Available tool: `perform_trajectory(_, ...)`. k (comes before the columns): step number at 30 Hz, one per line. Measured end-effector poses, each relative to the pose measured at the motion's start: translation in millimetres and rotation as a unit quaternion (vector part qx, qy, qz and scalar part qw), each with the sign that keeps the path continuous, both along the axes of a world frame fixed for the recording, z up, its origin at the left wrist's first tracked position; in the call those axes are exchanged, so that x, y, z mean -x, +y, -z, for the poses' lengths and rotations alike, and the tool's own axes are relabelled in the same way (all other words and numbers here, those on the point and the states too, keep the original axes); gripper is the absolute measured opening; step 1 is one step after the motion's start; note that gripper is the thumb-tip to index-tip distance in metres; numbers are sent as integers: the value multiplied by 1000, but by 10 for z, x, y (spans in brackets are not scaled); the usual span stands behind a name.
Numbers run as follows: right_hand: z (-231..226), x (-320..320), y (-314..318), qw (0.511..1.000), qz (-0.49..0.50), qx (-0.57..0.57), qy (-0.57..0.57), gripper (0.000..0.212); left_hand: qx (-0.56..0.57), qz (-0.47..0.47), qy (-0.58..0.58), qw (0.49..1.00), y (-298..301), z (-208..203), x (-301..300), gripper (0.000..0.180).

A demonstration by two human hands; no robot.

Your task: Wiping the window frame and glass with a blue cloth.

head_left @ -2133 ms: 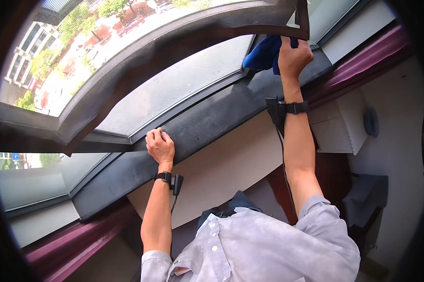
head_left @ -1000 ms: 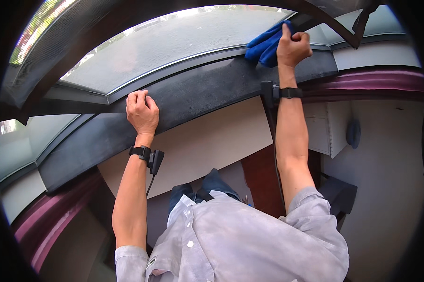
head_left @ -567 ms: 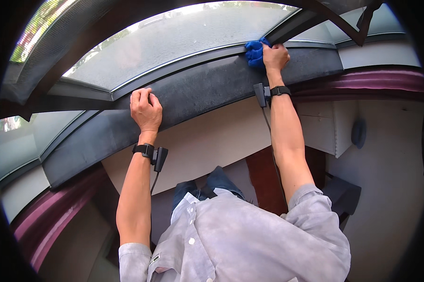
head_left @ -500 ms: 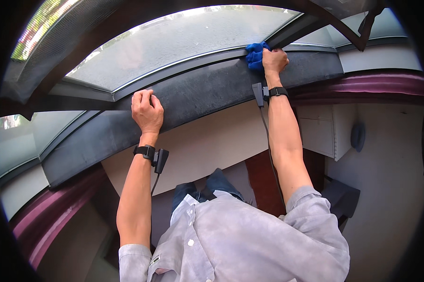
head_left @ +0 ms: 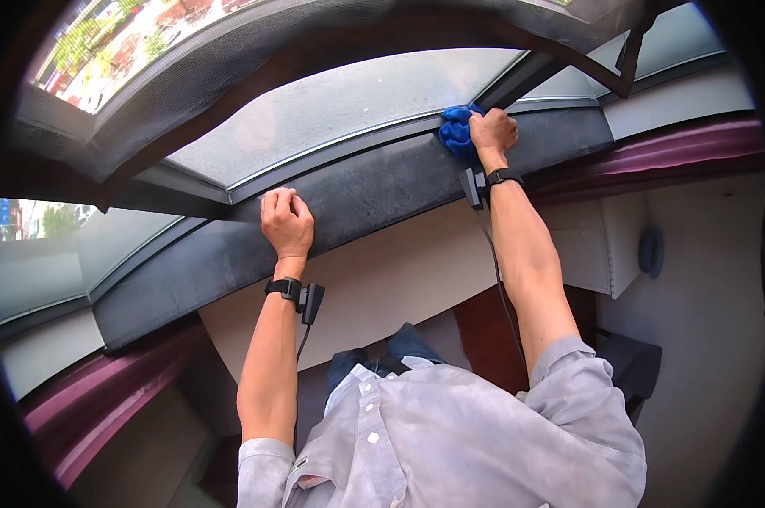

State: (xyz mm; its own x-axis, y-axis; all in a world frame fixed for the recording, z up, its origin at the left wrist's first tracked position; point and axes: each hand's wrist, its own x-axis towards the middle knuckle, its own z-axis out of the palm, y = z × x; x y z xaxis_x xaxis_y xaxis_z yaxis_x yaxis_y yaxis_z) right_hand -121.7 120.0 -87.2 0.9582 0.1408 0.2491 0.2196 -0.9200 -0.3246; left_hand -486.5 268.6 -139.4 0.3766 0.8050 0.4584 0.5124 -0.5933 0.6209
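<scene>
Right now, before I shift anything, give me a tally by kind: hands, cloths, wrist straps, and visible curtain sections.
Left hand and right hand: 2
Blue cloth: 1
Black wrist straps: 2
Purple curtain sections: 2
Total: 7

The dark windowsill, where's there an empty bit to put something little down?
On the dark windowsill, one bare patch lies between the left hand and the blue cloth. Another runs from the left hand leftward to the purple curtain. A third lies right of the right hand. It's crowded where that hand grips the cloth.
</scene>
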Motion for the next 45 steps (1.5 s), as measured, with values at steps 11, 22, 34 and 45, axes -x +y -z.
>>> perform_trajectory(11, -858, -223, -87, 945, -126, -88, -288, 41, -20, -1, -2, 1000, 20, -22, 9, 5)
perform_trajectory(22, -1510, -194, -75, 909, -81, -268, -308, 44, -1, -3, 4, 1000, 33, -1, -24, 7)
perform_trajectory(34, -1236, 1993, -641, 769, -501, -329, 221, 13, 439, 404, -210, 775, -618, -915, -68, 77)
perform_trajectory(45, -654, 2732, -261, 896, -313, -311, 45, 32, 253, 180, -43, 950, -988, -1099, 172, 24)
